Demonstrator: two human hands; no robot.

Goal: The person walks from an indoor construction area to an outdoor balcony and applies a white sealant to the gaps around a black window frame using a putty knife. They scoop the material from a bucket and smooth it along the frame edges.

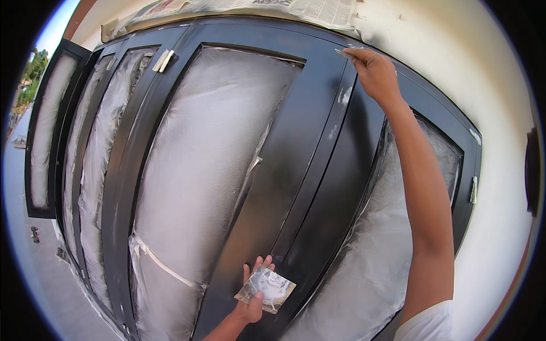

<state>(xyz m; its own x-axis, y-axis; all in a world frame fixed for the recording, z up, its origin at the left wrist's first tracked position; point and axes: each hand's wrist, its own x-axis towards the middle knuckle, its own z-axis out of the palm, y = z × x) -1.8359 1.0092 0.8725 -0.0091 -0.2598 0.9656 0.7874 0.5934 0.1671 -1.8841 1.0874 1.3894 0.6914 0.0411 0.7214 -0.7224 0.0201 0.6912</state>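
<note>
My right hand (372, 74) is raised high at the top rail of a dark-painted door frame (315, 113), pinching a small, thin, flat piece (343, 54), likely a blade, against it. Below, my left hand (253, 307) holds a small square board (267, 287) smeared with white paste, its fingertips showing beyond the board near the dark door surface. White patches (344, 96) mark the frame just under my right hand. The door's panels (210, 142) are covered in wrinkled, translucent plastic sheeting, with a strip of tape (165, 261) across the middle one.
Newspaper sheets (239, 11) line the top edge. A cream wall (495, 238) borders the doors on the right. An open side panel (48, 131) stands at the left, with greenery (34, 77) and a grey floor (40, 267) beyond. Hinges (163, 61) with masking sit on the frame.
</note>
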